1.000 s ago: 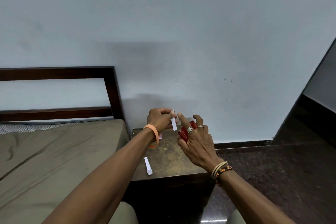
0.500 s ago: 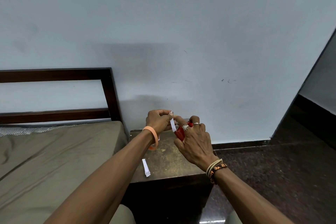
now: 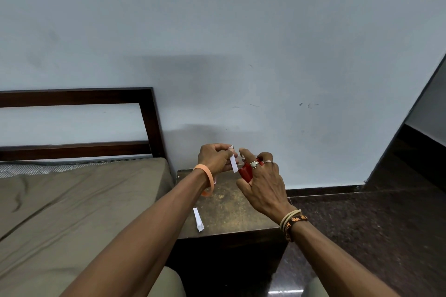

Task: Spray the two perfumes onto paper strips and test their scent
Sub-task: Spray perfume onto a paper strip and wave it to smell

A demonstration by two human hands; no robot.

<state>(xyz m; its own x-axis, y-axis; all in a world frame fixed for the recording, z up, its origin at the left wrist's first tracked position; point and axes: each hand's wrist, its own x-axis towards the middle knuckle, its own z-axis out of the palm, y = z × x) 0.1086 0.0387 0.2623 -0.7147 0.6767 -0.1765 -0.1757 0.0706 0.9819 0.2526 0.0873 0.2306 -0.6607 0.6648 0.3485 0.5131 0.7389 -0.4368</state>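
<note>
While your left hand point(image 3: 214, 158) pinches a paper strip point(image 3: 233, 163) above the bedside table point(image 3: 231, 210), your right hand point(image 3: 263, 183) grips the red perfume bottle point(image 3: 245, 172) just beside it; a spare strip point(image 3: 198, 219) lies at the table's near-left edge.

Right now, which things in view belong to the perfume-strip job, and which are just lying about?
Job:
- held paper strip, pinched up over the table
- red perfume bottle, also in hand, right beside that strip
- spare paper strip, lying on the bedside table

Lying about:
- bed
- wooden headboard
</note>
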